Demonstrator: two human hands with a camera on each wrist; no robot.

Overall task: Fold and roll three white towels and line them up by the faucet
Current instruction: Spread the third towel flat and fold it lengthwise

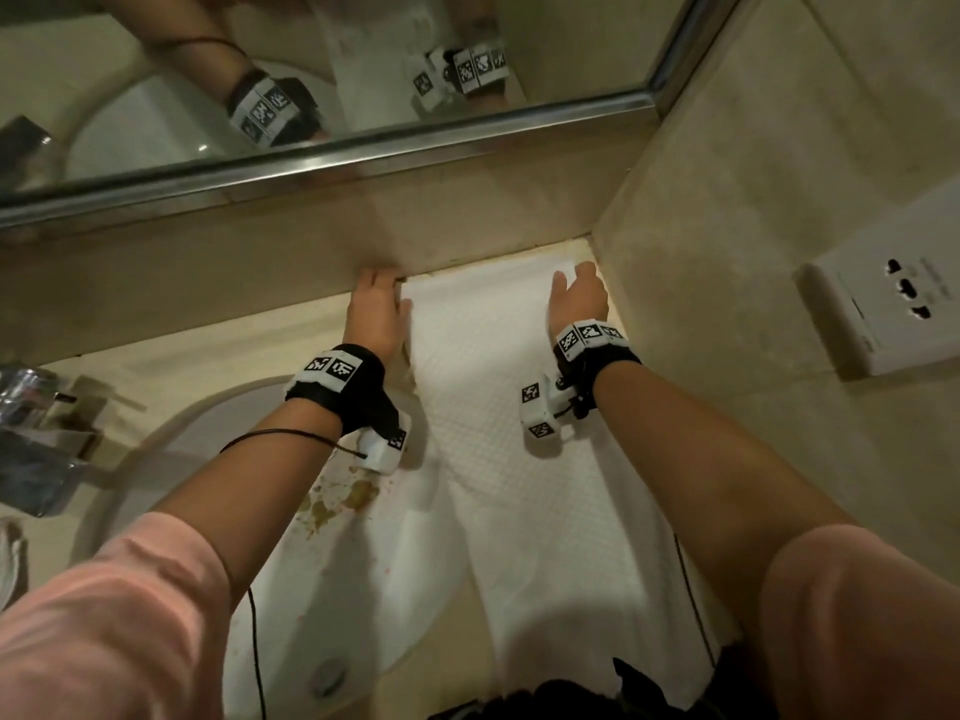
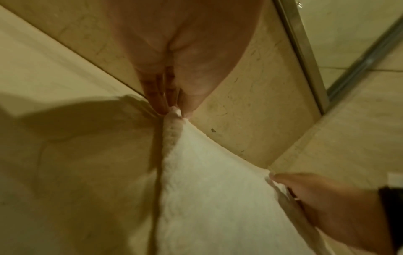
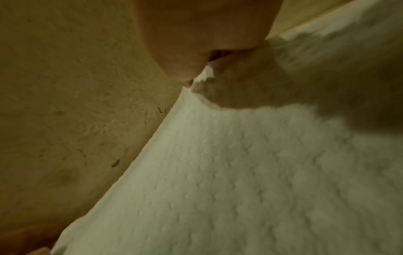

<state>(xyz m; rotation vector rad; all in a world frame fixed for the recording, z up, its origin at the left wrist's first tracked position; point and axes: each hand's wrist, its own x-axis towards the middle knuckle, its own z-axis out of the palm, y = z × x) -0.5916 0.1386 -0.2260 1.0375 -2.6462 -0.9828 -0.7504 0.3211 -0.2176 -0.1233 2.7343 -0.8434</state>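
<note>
The white waffle-textured towel [image 1: 498,407] lies lengthwise on the beige stone surface [image 1: 208,345], right of the basin. Left hand [image 1: 378,309] pinches its 11 o'clock corner, right hand [image 1: 579,298] its 1 o'clock corner — keep both edges taut and level before folding.

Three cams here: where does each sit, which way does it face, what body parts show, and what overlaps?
Head: worn on the head, looks down at the white towel on the counter; both forearms, left hand and right hand show.
Left wrist: looks along the fingers pinching the towel's far left corner; right hand also shows.
Right wrist: looks along the thumb pinching the far right corner.
Shared: all three see the towel against the back wall.
</note>
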